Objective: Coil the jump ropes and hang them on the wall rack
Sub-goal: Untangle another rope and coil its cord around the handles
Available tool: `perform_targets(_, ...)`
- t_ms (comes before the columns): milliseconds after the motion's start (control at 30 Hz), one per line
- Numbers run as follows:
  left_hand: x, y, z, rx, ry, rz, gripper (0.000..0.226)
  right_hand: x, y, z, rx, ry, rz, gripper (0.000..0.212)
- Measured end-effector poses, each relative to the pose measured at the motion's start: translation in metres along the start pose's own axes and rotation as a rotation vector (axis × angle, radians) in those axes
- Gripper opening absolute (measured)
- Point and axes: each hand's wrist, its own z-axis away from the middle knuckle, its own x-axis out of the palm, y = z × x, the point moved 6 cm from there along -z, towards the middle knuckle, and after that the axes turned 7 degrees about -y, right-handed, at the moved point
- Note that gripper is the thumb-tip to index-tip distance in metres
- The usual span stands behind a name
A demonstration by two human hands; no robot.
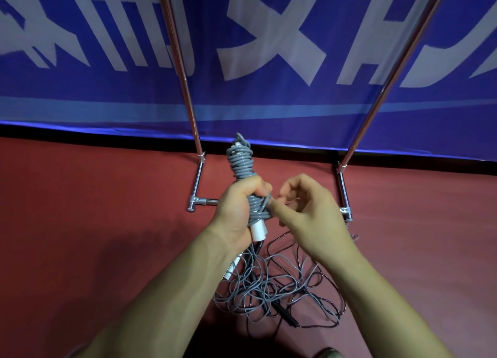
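Gripped in the curled fingers [258,186] of the left hand [236,209]: a gray jump rope [242,164] wound round its white handles [258,231], long axis upright, top tilted toward the blue banner [242,102]. Pinched at its last turn by the right hand [309,209]. Below, on the red floor [94,196], a tangle of ropes [277,282]; behind, two rack poles [185,88].

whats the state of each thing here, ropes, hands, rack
grey jump rope wound round white handles: coiled tight, held upright, not yet hung
left hand: grips the coiled bundle's middle
right hand: pinches the cord at the bundle's side
loose grey and dark ropes on the red floor: tangled, uncoiled
chrome tube rack: standing on the floor
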Motion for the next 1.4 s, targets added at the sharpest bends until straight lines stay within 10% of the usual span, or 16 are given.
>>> perform_targets(467, 0.001, -0.008, 0.009, -0.158, -0.106, -0.263, 0.02, 0.006, 0.006, 0.008, -0.089, -0.409, 0.421, 0.033)
perform_targets(700, 0.01, -0.006, 0.011, -0.123, -0.244, -0.398, 0.018, -0.018, -0.008, 0.01, -0.25, -0.101, 0.693, 0.041)
perform_targets(1067, -0.007, -0.008, 0.009, -0.096, -0.053, -0.265, 0.029, 0.015, 0.029, 0.002, 0.144, -0.299, -0.094, 0.021)
perform_targets(1400, -0.019, -0.003, -0.003, 0.052, 0.218, -0.543, 0.037, 0.032, 0.018, 0.005, 0.06, -0.32, 0.013, 0.049)
